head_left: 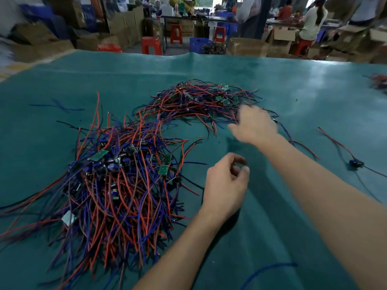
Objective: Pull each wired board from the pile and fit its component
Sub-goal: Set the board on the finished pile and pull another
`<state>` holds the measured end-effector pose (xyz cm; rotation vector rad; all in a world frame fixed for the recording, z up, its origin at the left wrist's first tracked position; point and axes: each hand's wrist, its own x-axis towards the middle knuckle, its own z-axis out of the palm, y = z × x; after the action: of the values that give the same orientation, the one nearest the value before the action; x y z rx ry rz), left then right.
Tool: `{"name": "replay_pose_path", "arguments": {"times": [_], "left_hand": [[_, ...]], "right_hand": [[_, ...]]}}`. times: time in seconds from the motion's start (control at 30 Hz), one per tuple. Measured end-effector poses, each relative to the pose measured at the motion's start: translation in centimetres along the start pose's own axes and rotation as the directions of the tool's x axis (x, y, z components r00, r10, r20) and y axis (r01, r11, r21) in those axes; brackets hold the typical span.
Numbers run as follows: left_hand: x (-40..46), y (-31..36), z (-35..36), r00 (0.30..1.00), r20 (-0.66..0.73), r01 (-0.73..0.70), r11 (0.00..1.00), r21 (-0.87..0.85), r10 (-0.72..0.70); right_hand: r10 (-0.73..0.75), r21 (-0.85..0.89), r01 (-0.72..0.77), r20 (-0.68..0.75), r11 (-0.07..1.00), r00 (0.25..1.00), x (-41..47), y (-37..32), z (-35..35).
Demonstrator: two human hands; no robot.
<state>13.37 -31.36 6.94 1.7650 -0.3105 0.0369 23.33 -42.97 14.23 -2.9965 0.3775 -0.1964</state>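
Two tangles of red, blue and black wires with small green boards lie on the teal mat. The near pile [117,185] is at the left and the far pile [199,101] is at the centre. My right hand [255,124], blurred, reaches over the far pile's right edge with the thumb spread out, and nothing visibly sits in its grip. My left hand [226,181] hovers above bare mat to the right of the near pile. Its fingers are curled towards the thumb, and any small part between the tips is too blurred to make out.
A lone wired piece with a black part [356,163] lies at the right on the teal mat [293,91]. Loose blue wires [270,268] lie near the front edge. More wires [379,81] sit at the far right. Red stools, cardboard boxes and people are beyond the table.
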Motion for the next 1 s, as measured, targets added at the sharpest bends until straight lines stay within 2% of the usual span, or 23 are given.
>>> {"name": "replay_pose_path", "arguments": {"times": [0.03, 0.1, 0.27, 0.33, 0.4, 0.47, 0.63, 0.73, 0.8, 0.9, 0.97, 1.0], "left_hand": [[0.1, -0.1, 0.0, 1.000, -0.008, 0.004, 1.000, -0.005, -0.004], [0.2, -0.2, 0.1, 0.999, -0.019, 0.026, 1.000, -0.008, -0.026], [0.4, -0.3, 0.0, 0.994, -0.090, 0.060, 0.997, -0.049, -0.064], [0.5, -0.2, 0.0, 0.991, -0.103, 0.073, 0.995, -0.064, -0.080], [0.5, -0.2, 0.0, 0.991, -0.100, 0.078, 0.995, -0.054, -0.083], [0.6, -0.4, 0.0, 0.991, -0.103, 0.082, 0.995, -0.051, -0.087], [0.6, -0.7, 0.0, 0.991, -0.092, 0.093, 0.994, -0.062, -0.098], [0.7, -0.9, 0.0, 0.990, -0.103, 0.086, 0.994, -0.061, -0.092], [0.7, -0.9, 0.0, 0.990, -0.108, 0.084, 0.993, -0.079, -0.093], [0.6, -0.7, 0.0, 0.989, -0.117, 0.074, 0.990, -0.117, -0.088], [0.5, -0.7, 0.0, 0.989, -0.118, 0.074, 0.987, -0.144, -0.091], [0.4, -0.6, -0.1, 0.988, -0.118, 0.080, 0.984, -0.157, -0.100]], "right_hand": [[0.099, -0.017, -0.099, 0.016, 0.995, 0.995, 0.1, 1.8, 0.8], [0.182, -0.015, -0.182, 0.054, 0.983, 0.982, 0.0, 4.1, 1.9], [0.066, 0.098, -0.068, 0.021, 0.993, 0.998, -1.0, 5.5, 2.1], [0.080, 0.163, -0.070, -0.053, 0.984, 0.995, -1.5, 5.7, 2.0], [0.095, 0.138, -0.082, -0.095, 0.987, 0.991, -1.6, 5.8, 2.3], [0.068, 0.053, -0.065, -0.055, 0.997, 0.996, -1.0, 5.7, 3.1], [0.051, -0.017, -0.050, 0.050, 0.999, 0.997, 1.3, 5.5, 3.5], [-0.030, -0.060, 0.036, 0.110, 0.998, 0.994, 0.8, 4.9, 2.6], [-0.093, 0.043, 0.089, 0.107, 0.995, 0.990, -0.8, 4.8, 2.1], [-0.204, 0.367, 0.160, 0.083, 0.916, 0.975, -4.9, 5.1, 1.1], [-0.347, 0.652, 0.140, 0.199, 0.745, 0.917, -7.8, 5.5, 0.2], [-0.437, 0.757, 0.091, 0.270, 0.647, 0.858, -8.9, 5.7, -0.3]]}}
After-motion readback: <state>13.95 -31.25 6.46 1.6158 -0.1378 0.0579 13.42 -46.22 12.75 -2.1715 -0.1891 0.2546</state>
